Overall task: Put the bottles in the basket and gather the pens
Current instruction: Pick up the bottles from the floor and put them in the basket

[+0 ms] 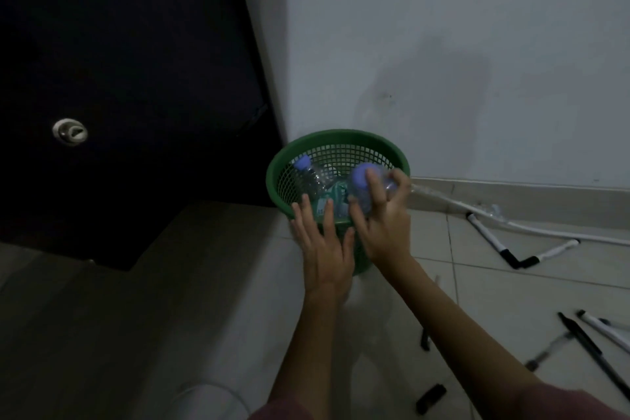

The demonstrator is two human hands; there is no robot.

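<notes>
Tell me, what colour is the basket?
Green. The basket shows best in the head view, its mesh wall and rim both green.

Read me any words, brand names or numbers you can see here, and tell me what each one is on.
Nothing can be read for certain.
Green label on a bottle lying in the green basket: pale letters show, too blurred and partly hidden by the left hand.
Bottle in the right hand: no legible text.
Pens on the floor: too small.
</notes>
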